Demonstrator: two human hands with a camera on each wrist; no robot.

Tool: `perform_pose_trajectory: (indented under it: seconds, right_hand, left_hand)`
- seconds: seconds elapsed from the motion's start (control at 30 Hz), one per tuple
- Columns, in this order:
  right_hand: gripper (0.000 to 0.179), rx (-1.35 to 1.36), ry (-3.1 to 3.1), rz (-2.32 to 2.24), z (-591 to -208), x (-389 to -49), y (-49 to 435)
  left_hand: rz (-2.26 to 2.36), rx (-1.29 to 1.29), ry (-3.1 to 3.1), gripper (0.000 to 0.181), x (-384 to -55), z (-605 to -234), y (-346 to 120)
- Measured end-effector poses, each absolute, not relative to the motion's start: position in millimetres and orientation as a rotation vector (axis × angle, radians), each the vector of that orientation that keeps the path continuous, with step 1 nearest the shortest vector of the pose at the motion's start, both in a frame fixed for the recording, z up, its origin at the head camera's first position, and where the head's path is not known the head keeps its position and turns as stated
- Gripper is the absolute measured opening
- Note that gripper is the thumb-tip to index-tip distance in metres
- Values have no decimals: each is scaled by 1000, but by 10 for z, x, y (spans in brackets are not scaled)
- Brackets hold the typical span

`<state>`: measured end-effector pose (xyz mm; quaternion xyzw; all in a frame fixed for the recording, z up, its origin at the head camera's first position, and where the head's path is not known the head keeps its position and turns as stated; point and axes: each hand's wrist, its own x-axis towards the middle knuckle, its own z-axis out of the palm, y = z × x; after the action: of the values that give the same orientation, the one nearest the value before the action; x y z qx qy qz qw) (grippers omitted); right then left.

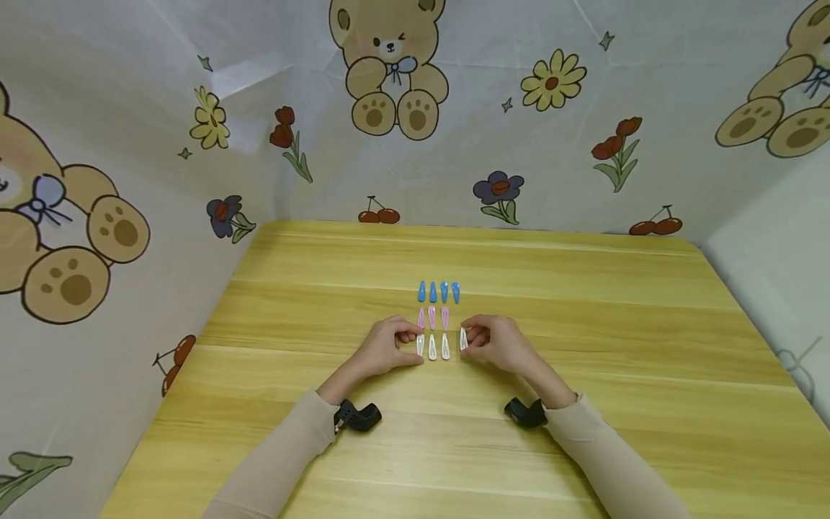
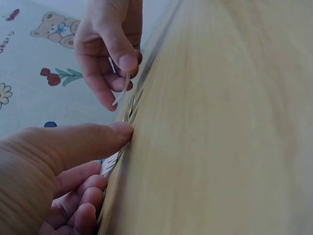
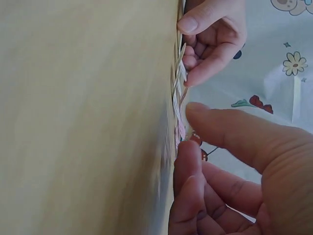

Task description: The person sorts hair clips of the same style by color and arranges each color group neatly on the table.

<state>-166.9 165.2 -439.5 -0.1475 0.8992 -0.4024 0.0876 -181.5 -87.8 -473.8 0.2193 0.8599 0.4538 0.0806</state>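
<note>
Snap hair clips lie in rows at the middle of the table: several blue clips at the back, three pink clips, and white clips nearest the person. My left hand holds the leftmost white clip lengthwise, thumb at its near end and a finger at its far end. On the right of the row, my right hand pinches another white clip between thumb and finger. The left wrist view shows this clip tilted under the right thumb.
The wooden table spreads out around the rows. Behind it and at the sides hangs a pale cloth printed with bears and flowers. Black wrist cameras sit below both hands.
</note>
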Motion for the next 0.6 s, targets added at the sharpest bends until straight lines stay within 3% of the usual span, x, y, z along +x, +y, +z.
perform_pose_trajectory:
  seconds: [0.6]
  right_hand:
    - [44,-500,2665,-1203,-4486,-1655,1613]
  left_hand:
    - [1373,646,2567,43,-1801,-4731,-862]
